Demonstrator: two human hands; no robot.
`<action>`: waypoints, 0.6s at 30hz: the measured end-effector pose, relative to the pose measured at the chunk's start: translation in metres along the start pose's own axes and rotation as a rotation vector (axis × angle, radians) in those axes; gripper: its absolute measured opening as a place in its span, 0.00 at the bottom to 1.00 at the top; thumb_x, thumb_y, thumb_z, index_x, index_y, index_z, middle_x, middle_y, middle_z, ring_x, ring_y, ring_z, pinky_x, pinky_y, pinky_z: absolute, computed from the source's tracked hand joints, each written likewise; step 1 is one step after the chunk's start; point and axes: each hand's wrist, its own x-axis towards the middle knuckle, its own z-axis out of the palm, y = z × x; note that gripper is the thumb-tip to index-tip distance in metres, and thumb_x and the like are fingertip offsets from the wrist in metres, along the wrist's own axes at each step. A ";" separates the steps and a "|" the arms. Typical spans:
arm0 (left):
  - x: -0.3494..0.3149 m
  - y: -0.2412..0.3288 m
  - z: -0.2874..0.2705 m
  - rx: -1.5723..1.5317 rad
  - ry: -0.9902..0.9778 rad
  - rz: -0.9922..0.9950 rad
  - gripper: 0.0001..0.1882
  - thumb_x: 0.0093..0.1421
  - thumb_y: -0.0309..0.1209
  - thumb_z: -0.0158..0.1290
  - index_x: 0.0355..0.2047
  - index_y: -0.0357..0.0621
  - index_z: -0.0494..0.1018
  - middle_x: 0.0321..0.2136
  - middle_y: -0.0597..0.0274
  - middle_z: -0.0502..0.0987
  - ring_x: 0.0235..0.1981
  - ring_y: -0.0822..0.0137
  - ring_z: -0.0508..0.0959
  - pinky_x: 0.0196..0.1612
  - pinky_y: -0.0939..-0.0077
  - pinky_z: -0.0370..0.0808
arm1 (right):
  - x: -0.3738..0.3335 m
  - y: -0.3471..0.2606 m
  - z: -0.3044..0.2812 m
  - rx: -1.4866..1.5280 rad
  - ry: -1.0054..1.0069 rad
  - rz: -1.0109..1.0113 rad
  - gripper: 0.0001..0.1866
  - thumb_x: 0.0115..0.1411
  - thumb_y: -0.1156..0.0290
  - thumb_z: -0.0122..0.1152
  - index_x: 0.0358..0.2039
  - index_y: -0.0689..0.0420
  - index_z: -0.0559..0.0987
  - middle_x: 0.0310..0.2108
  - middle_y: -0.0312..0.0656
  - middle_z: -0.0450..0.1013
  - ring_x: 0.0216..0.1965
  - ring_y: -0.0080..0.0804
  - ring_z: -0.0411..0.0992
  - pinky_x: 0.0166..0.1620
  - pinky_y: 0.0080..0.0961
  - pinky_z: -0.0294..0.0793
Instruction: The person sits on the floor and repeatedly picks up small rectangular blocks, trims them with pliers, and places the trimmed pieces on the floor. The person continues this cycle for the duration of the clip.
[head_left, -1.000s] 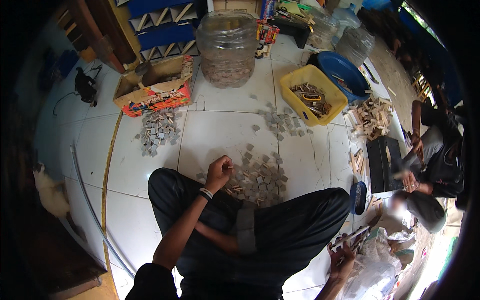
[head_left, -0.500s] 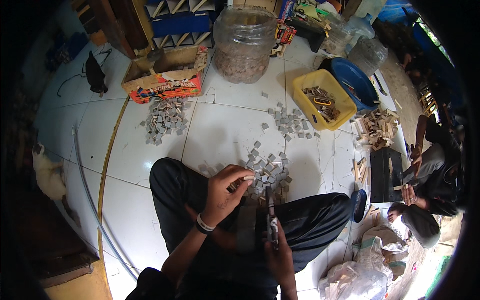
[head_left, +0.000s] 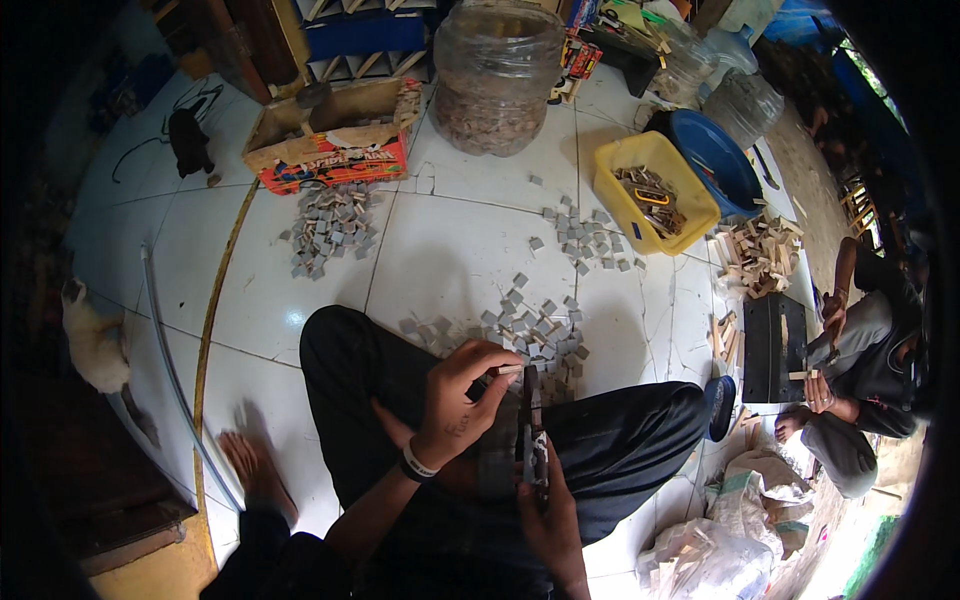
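Note:
My left hand (head_left: 465,405), wearing a light wristband, pinches a small pale wooden piece (head_left: 508,370) between thumb and fingertips. Close on its right, my right hand (head_left: 550,520) is wrapped round a dark hand tool (head_left: 535,440) resembling pliers. Two long dark parts of the tool point away from me, their far ends beside the wooden piece. Whether they touch it I cannot tell. Just beyond both hands lies a pile of small grey-topped wooden blocks (head_left: 540,335), partly hidden by the left hand. Both hands are above my crossed legs.
More grey-topped blocks (head_left: 330,230) lie before a red-fronted cardboard box (head_left: 335,165). A yellow basin (head_left: 650,195), blue tub (head_left: 710,165) and clear plastic container (head_left: 495,85) stand farther off. A co-worker (head_left: 850,340) sits right. Two cats are left, one white (head_left: 95,340), one black (head_left: 190,142).
The tool's far end has moved toward the pinched wooden piece, and its two long parts now show apart. A bare foot has come into view at the lower left.

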 end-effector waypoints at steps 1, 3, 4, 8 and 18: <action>0.000 0.000 0.000 -0.002 0.000 0.004 0.13 0.58 0.15 0.61 0.43 0.37 0.82 0.38 0.54 0.82 0.36 0.61 0.84 0.41 0.72 0.79 | 0.000 0.001 0.000 0.004 0.002 -0.001 0.34 0.73 0.78 0.52 0.77 0.60 0.56 0.51 0.46 0.77 0.52 0.28 0.75 0.57 0.27 0.74; -0.001 0.000 0.001 -0.001 0.000 0.008 0.13 0.58 0.14 0.61 0.43 0.38 0.82 0.38 0.54 0.82 0.37 0.60 0.84 0.41 0.72 0.79 | 0.000 0.003 0.000 0.001 0.008 -0.001 0.34 0.73 0.78 0.53 0.77 0.60 0.55 0.51 0.46 0.77 0.52 0.28 0.75 0.57 0.27 0.74; -0.001 0.000 0.001 0.003 0.000 0.007 0.14 0.58 0.14 0.61 0.44 0.38 0.82 0.38 0.54 0.82 0.37 0.59 0.85 0.42 0.72 0.79 | 0.000 0.003 0.000 -0.006 0.011 -0.002 0.34 0.73 0.78 0.53 0.77 0.60 0.55 0.51 0.46 0.77 0.52 0.28 0.76 0.57 0.27 0.75; -0.001 0.001 0.000 0.026 -0.003 0.027 0.15 0.57 0.14 0.60 0.44 0.38 0.82 0.38 0.53 0.82 0.38 0.57 0.85 0.42 0.71 0.79 | 0.000 0.003 0.000 -0.034 0.016 -0.005 0.34 0.73 0.77 0.53 0.77 0.60 0.56 0.50 0.46 0.78 0.51 0.28 0.76 0.56 0.27 0.75; 0.001 0.004 -0.004 0.052 -0.058 0.008 0.12 0.60 0.14 0.57 0.44 0.38 0.78 0.38 0.51 0.79 0.37 0.52 0.83 0.41 0.67 0.78 | -0.001 -0.011 0.001 -0.004 0.013 0.062 0.35 0.70 0.80 0.54 0.76 0.57 0.60 0.67 0.63 0.68 0.68 0.57 0.68 0.65 0.44 0.72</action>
